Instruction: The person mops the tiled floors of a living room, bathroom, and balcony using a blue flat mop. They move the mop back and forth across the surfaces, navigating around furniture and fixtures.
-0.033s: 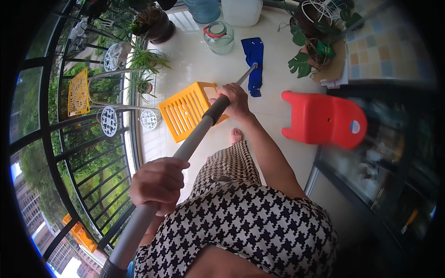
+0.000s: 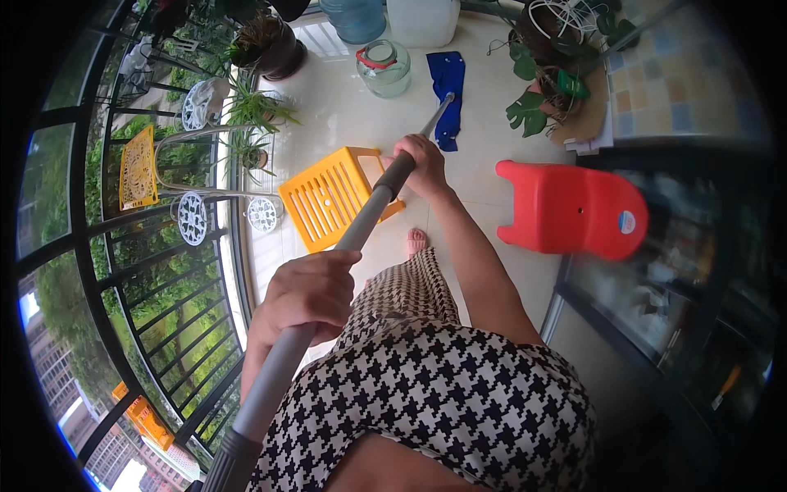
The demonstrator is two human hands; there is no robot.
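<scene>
A flat mop with a grey pole [image 2: 369, 217] runs from the lower left up to a blue mop head [image 2: 447, 78] lying on the pale tiled floor. My left hand [image 2: 305, 297] is closed round the lower part of the pole, in front of my black-and-white dress. Farther up, my right hand [image 2: 422, 168] grips the dark sleeve [image 2: 397, 174] of the pole. A yellow slatted stool [image 2: 328, 201] stands just left of my right hand, partly behind the pole. The mop head rests to the right of a clear glass jar [image 2: 384, 70] with a red handle.
To the right lies a red plastic stool [image 2: 574, 211], beside a dark glass door [image 2: 648, 279]. Potted plants [image 2: 545, 98] crowd the far right. A blue water jug [image 2: 354, 18] and a white container [image 2: 424, 20] stand behind the jar. Along the left runs a black railing [image 2: 156, 287] with a plant stand [image 2: 193, 217].
The mop head has slid a little farther from me, toward the back wall. Both hands have moved forward with the pole, my left hand also to the right.
</scene>
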